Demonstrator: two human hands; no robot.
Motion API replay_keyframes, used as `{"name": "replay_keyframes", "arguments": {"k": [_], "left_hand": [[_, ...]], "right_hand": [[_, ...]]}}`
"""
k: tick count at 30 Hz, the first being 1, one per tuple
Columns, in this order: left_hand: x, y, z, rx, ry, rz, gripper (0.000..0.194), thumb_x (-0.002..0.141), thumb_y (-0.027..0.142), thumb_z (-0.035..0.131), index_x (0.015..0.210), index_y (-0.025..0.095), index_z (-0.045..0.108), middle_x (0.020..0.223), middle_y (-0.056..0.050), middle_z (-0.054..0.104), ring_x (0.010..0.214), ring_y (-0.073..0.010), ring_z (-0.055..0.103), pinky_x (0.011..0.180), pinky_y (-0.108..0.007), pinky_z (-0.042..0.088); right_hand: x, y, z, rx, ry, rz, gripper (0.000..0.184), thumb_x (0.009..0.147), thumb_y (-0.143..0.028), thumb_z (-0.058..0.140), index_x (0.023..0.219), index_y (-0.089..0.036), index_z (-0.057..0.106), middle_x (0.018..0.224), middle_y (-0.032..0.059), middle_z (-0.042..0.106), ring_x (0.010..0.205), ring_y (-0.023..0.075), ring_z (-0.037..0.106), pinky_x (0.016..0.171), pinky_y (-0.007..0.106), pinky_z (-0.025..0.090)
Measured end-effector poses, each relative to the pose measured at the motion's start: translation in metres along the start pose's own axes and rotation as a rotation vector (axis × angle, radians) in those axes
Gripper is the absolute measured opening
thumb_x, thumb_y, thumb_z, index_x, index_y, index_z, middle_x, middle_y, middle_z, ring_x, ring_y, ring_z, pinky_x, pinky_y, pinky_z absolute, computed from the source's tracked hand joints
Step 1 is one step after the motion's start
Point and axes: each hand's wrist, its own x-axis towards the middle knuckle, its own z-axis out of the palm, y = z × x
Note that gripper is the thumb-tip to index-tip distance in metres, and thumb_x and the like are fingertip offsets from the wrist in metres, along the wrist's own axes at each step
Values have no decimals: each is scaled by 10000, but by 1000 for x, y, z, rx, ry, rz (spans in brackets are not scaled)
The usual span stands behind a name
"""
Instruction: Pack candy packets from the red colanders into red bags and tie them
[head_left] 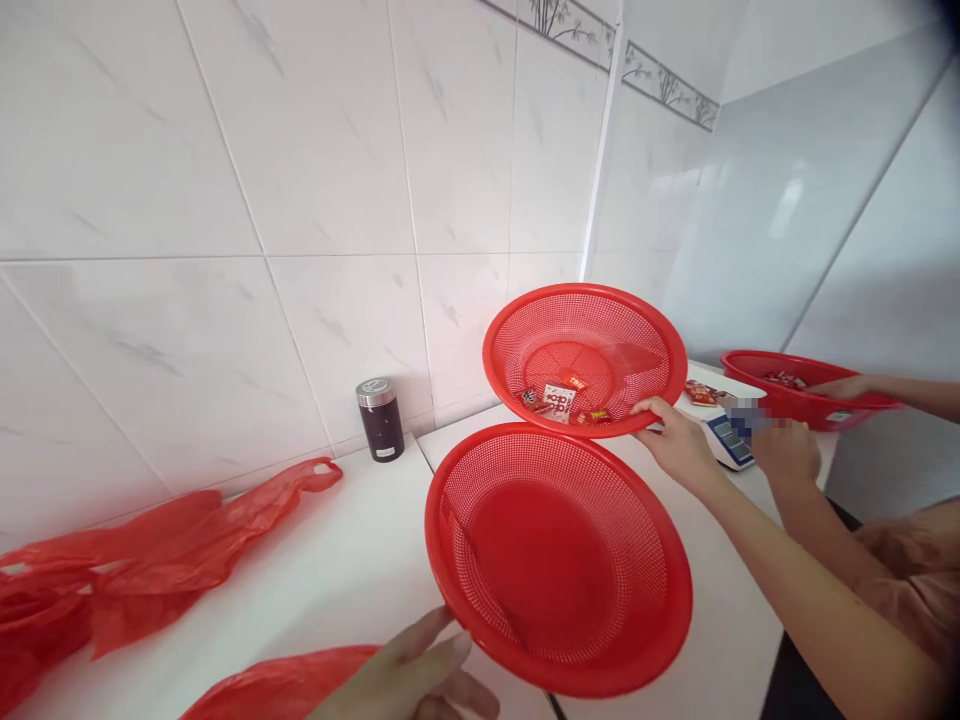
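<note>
A round red plastic basket (559,655) with mesh sides sits low in the middle, its inside bare. At its near left rim is my left hand (420,670), thumb and finger on the edge. My right hand (679,450) grips the rim of a second red basket (585,290), tilted towards me just behind the first. Several small wrapped sweets (556,402) lie at its lower side, one in a white wrapper with red characters. My right fingers are partly hidden behind the rim.
A dark canister (381,420) with a silver lid stands by the tiled wall. Red plastic bags (202,540) lie left. At right, another person's hand (787,455) is over a scale (727,445); their other reaches into a red basin (810,405) beside red packets (701,393).
</note>
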Motion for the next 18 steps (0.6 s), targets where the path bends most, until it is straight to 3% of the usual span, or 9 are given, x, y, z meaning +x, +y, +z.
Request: {"name": "replay_keyframes", "arguments": {"k": [2, 4, 8, 11, 13, 15, 18], "left_hand": [[10, 6, 8, -102, -22, -14, 603, 776, 582, 607, 1229, 188, 547, 1014, -132, 722, 760, -218, 697, 569, -273, 463], [23, 12, 13, -165, -12, 17, 525, 819, 488, 596, 1236, 177, 525, 1138, -148, 678, 852, -232, 693, 604, -280, 489], [60, 21, 24, -216, 38, 143, 782, 843, 333, 581, 1483, 181, 156, 1462, -144, 451, 1184, -248, 559, 845, -334, 524], [77, 29, 31, -198, 71, 217, 797, 840, 290, 570, 1498, 176, 135, 1570, -107, 270, 1294, -248, 447, 934, -337, 496], [72, 35, 27, -159, 93, 260, 739, 823, 284, 598, 1469, 176, 255, 1541, -132, 321, 1264, -274, 473, 943, -373, 493], [51, 43, 14, -127, 128, 319, 644, 815, 291, 626, 1405, 204, 382, 1474, -132, 424, 1224, -274, 511, 953, -392, 484], [-1, 48, -29, -31, 237, 446, 412, 848, 344, 602, 1245, 252, 545, 1402, -64, 517, 1255, -248, 497, 1015, -375, 447]], "right_hand": [[-12, -11, -11, 16, -11, -20, 187, 781, -322, 536, 938, -239, 596, 978, 40, 670, 824, 208, 610, 740, 313, 454], [-25, -22, -20, 30, -32, -29, 175, 774, -298, 533, 931, -250, 592, 971, 24, 668, 818, 196, 606, 724, 296, 454], [-42, -47, -28, 84, -101, 7, 175, 754, -253, 509, 909, -257, 589, 946, 7, 670, 760, 184, 603, 675, 285, 455], [-49, -64, -32, 126, -128, 21, 196, 735, -234, 490, 901, -258, 590, 948, 1, 667, 780, 186, 609, 689, 288, 469], [-55, -74, -35, 141, -144, 18, 203, 724, -228, 491, 897, -261, 592, 958, -3, 663, 788, 185, 612, 698, 289, 478], [-66, -83, -40, 166, -169, 21, 214, 706, -218, 496, 891, -265, 593, 966, -5, 660, 781, 181, 616, 696, 287, 487], [-87, -88, -48, 242, -260, 4, 207, 711, -243, 529, 901, -269, 608, 983, 9, 667, 817, 193, 631, 713, 295, 507]]}}
